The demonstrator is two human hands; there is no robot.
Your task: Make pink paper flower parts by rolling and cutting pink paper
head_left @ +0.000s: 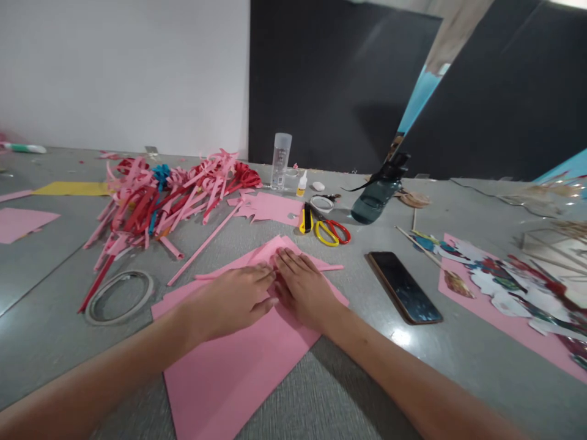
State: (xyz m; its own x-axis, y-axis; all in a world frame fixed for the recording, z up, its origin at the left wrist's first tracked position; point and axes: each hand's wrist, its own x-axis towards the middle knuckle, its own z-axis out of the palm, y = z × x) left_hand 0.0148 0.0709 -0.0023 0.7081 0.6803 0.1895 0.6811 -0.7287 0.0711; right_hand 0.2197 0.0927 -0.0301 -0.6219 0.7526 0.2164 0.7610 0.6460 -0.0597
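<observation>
Both hands lie on pink paper sheets (229, 373) spread on the table in front of me. My left hand (236, 299) reaches in from the left, its fingers extended to the right and its thumb lower down. Touching its fingertips, my right hand (305, 284) presses flat with fingers stretched out. Beneath the hands is a smaller pink piece, and what lies directly under the fingers is hidden. A thin pink paper stick (331, 267) pokes out right of my right hand; a similar end shows left of my left hand.
Tape roll (120, 297) and a heap of curled paper flowers (169, 195) are at left. Behind the hands are scissors (332, 232), a cutter (306, 219), a glue bottle (302, 183) and a clear plastic cylinder (280, 160). A phone (403, 287), dark bottle (373, 198) and paper cutouts (513, 281) stand right.
</observation>
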